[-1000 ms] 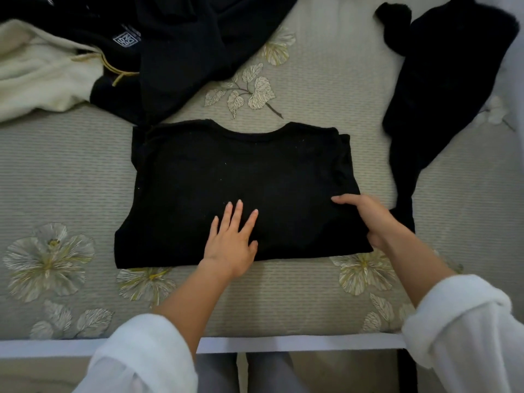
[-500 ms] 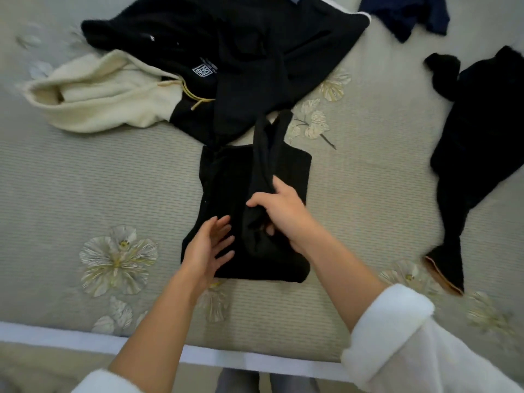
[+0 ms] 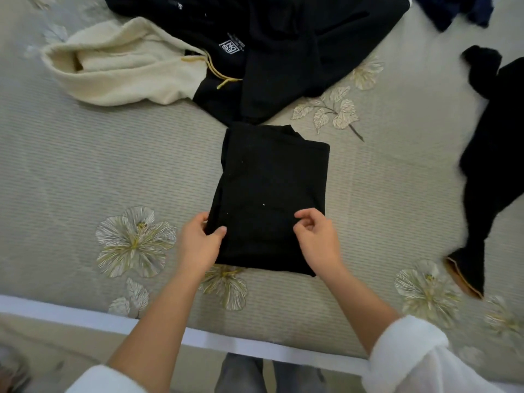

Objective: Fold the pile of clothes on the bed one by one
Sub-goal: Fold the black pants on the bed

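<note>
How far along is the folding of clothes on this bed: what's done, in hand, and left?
Done: no finished stack shows. In hand: the black top is a compact folded rectangle; the left hand grips its left edge, the right hand curls loosely over it. Left: cream-hooded top, black garment beside it, navy piece and black garment at right lie unfolded.

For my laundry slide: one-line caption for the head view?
Left hand grips the folded black garment by its left edge, right hand curled over its near right corner, on the bed.
</note>
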Action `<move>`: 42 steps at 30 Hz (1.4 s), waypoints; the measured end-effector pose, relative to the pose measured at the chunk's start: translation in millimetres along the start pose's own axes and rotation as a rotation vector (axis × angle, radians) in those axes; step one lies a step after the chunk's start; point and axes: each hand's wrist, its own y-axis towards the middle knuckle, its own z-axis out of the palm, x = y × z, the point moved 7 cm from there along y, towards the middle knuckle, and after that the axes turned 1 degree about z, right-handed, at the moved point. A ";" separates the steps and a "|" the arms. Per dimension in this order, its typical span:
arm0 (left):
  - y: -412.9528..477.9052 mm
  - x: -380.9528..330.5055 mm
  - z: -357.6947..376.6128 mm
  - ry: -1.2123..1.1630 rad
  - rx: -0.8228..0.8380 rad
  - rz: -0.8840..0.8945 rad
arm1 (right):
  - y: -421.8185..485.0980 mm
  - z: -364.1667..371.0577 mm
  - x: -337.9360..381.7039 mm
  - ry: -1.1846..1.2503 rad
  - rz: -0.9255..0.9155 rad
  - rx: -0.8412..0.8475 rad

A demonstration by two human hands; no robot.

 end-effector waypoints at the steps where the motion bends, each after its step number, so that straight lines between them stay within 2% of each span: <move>1: -2.7 0.5 0.0 0.061 -0.027 0.027 | 1.1 -8.6 -8.6 -0.033 0.020 -0.036; 3: -5.2 4.3 -0.4 0.206 -0.077 0.061 | 1.2 -22.3 -25.3 -0.111 0.077 -0.109; 5: -3.7 12.0 -2.2 0.279 -0.103 0.015 | -1.9 -28.4 -39.1 -0.132 0.171 -0.141; 6: -2.4 15.3 -1.6 0.249 -0.085 -0.023 | -4.5 -28.1 -46.3 -0.080 0.255 -0.126; 8: -1.2 17.8 4.9 0.123 0.001 -0.093 | -13.4 -16.9 -60.6 0.149 0.451 0.008; 9: -2.2 18.9 9.8 0.086 0.065 -0.129 | -18.7 -10.0 -65.9 0.241 0.519 0.098; 11: -9.7 22.2 21.1 0.158 0.236 -0.221 | -24.0 -10.1 -71.4 0.230 0.510 0.211; 15: -58.5 31.8 39.7 0.640 0.795 -0.452 | -17.9 -51.7 -75.2 0.033 0.403 0.232; 16: -70.1 31.0 42.5 0.728 0.898 -0.472 | -13.6 -66.7 -76.3 0.001 0.393 0.221; 18: -82.2 20.2 51.0 0.747 0.973 -0.445 | -2.6 -96.6 -78.8 -0.099 0.379 0.194; 20: -79.5 -6.0 70.9 0.554 0.914 -0.300 | 11.4 -125.8 -80.8 -0.187 0.361 0.100; 21: -74.3 -23.7 81.9 0.418 0.825 -0.187 | 18.3 -140.7 -81.8 -0.207 0.346 -0.003; 23: -59.0 -60.8 94.2 0.223 0.517 0.092 | 22.0 -161.6 -82.2 -0.165 0.289 -0.236; 25: -52.0 -93.3 100.4 0.326 0.203 0.428 | 12.5 -164.7 -85.6 -0.131 0.235 -0.387; 27: -44.1 -98.9 115.9 0.519 0.085 0.600 | -5.5 -150.2 -101.6 -0.046 0.271 -0.428; 28: -36.4 -91.9 124.1 0.625 0.095 0.593 | -16.0 -139.9 -114.2 0.062 0.329 -0.426; 30: -19.4 -65.7 132.3 0.793 0.158 0.448 | -37.3 -119.5 -139.8 0.318 0.501 -0.404; 32: -10.2 -42.6 130.7 0.823 0.188 0.312 | -53.5 -102.3 -156.4 0.519 0.621 -0.362; 37: -12.5 -36.9 118.2 0.624 0.044 0.246 | -63.3 -98.8 -168.4 0.611 0.669 -0.310; 42: -9.2 -33.5 101.8 0.053 0.067 -0.086 | -68.3 -101.6 -159.1 0.805 0.755 -0.131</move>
